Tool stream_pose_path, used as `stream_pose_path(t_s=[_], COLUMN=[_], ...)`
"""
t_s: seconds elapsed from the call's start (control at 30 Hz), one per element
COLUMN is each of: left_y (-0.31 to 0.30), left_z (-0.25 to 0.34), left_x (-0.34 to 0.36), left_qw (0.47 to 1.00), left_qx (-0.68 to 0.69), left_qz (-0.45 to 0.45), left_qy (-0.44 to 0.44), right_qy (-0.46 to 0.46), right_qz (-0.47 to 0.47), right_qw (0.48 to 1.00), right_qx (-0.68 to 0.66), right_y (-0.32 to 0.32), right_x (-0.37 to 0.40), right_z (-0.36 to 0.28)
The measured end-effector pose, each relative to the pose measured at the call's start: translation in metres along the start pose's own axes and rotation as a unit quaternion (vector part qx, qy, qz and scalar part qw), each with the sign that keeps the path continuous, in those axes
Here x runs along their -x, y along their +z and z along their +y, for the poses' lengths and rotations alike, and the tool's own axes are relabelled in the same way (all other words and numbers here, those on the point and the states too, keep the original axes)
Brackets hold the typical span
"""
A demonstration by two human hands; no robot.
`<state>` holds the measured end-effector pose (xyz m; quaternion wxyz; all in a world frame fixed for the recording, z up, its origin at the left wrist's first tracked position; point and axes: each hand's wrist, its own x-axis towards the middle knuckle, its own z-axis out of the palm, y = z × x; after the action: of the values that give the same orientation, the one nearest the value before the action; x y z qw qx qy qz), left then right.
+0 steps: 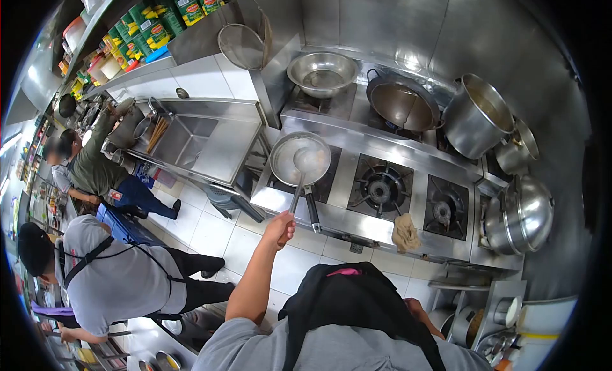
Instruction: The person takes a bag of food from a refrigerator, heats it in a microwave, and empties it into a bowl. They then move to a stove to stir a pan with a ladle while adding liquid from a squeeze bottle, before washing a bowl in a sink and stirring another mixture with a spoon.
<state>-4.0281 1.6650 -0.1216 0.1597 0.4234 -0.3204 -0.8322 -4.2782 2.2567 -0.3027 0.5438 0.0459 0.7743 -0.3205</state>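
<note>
My left hand [278, 229] is closed round the handle of a ladle [297, 195]. The ladle's round bowl rests inside a frying pan [273, 165], among pale, whitish contents that I cannot identify. This pan sits on the left front burner, and its black handle [312, 211] points toward me, just right of the ladle. No hand is on that handle. My right hand [414, 304] is low beside my black apron, partly hidden, and its fingers do not show clearly.
A beige cloth [405, 234] hangs over the stove's front edge, near bare burners [380, 190]. Behind are a metal basin [323, 71], a wok [403, 103] and a tall pot [478, 116]. A sink [185, 141] and two people [121, 262] are at left.
</note>
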Motion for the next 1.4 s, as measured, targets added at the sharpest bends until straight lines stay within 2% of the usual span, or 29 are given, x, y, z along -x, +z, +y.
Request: stream_pose_path(t_s=[0.13, 0.2, 0.23, 0.27, 0.3, 0.33, 0.37, 0.47, 0.5, 0.57, 0.6, 0.7, 0.8, 0.83, 0.87, 0.93, 0.97, 1.03, 1.13, 1.37, 1.4], left_y=[-0.006, -0.016, -0.022, -0.025, -0.029, -0.024, -0.013, -0.017, -0.017, -0.013, -0.014, -0.010, -0.008, -0.001, -0.008, -0.019, -0.018, -0.014, -0.021, -0.033, -0.031], left_z=[0.010, 0.014, 0.019, 0.019, 0.019, 0.025, 0.032, 0.033, 0.032, 0.032, 0.029, 0.023, 0.016, 0.018, 0.012, 0.000, 0.000, 0.009, 0.020, 0.001, -0.002], left_x=[0.030, 0.040, 0.042, 0.044, 0.047, 0.058, 0.069, 0.071, 0.072, 0.075, 0.074, 0.076, 0.081, 0.086, 0.076, 0.061, 0.059, 0.051, 0.035, 0.017, 0.018], left_qw=[0.997, 0.966, 0.947, 0.947, 0.870, 0.763, 0.739, 0.724, 0.725, 0.769, 0.769, 0.860, 0.890, 0.858, 0.858, 0.688, 0.689, 0.668, 0.683, 0.736, 0.818], left_qx=[-0.061, -0.239, -0.297, -0.297, -0.446, -0.580, -0.602, -0.605, -0.603, -0.570, -0.569, -0.472, -0.427, -0.480, -0.481, -0.634, -0.634, -0.649, -0.642, -0.585, -0.498], left_qz=[0.039, 0.083, 0.091, 0.092, 0.132, 0.168, 0.189, 0.184, 0.187, 0.162, 0.163, 0.137, 0.126, 0.139, 0.137, 0.191, 0.191, 0.262, 0.258, 0.217, 0.203], left_qy=[0.016, 0.062, 0.084, 0.082, 0.161, 0.233, 0.234, 0.275, 0.275, 0.240, 0.240, 0.138, 0.102, 0.116, 0.116, 0.298, 0.296, 0.253, 0.234, 0.261, 0.204], right_qy=[-0.027, 0.058, 0.061, 0.062, 0.060, 0.058, 0.059, 0.049, 0.047, 0.043, 0.043, 0.058, 0.052, 0.052, 0.052, 0.051, 0.050, 0.055, 0.051, 0.062, 0.063], right_qz=[0.013, 0.031, 0.028, 0.027, 0.028, 0.028, 0.027, 0.017, 0.017, 0.023, 0.023, 0.028, 0.031, 0.030, 0.028, 0.028, 0.026, 0.026, 0.022, 0.040, 0.042], right_qw=[0.999, 0.985, 0.983, 0.983, 0.984, 0.985, 0.985, 0.990, 0.990, 0.992, 0.992, 0.989, 0.989, 0.989, 0.989, 0.989, 0.990, 0.991, 0.992, 0.987, 0.987], right_qx=[-0.014, -0.161, -0.171, -0.170, -0.166, -0.161, -0.158, -0.133, -0.130, -0.116, -0.115, -0.136, -0.135, -0.136, -0.138, -0.135, -0.129, -0.122, -0.109, -0.141, -0.143], right_y=[0.004, 0.007, 0.007, 0.008, 0.009, 0.009, 0.010, 0.008, 0.007, 0.008, 0.009, 0.008, 0.009, 0.009, 0.010, 0.011, 0.012, 0.012, 0.010, 0.011, 0.011], right_x=[0.007, 0.006, 0.003, 0.000, -0.002, -0.003, -0.004, -0.008, -0.009, -0.011, -0.011, -0.017, -0.014, -0.013, -0.013, -0.012, -0.011, -0.012, -0.017, -0.005, -0.003], right_z=[-0.011, -0.020, -0.021, -0.020, -0.021, -0.023, -0.023, -0.027, -0.029, -0.034, -0.037, -0.040, -0.048, -0.049, -0.050, -0.048, -0.046, -0.040, -0.029, -0.035, -0.034])
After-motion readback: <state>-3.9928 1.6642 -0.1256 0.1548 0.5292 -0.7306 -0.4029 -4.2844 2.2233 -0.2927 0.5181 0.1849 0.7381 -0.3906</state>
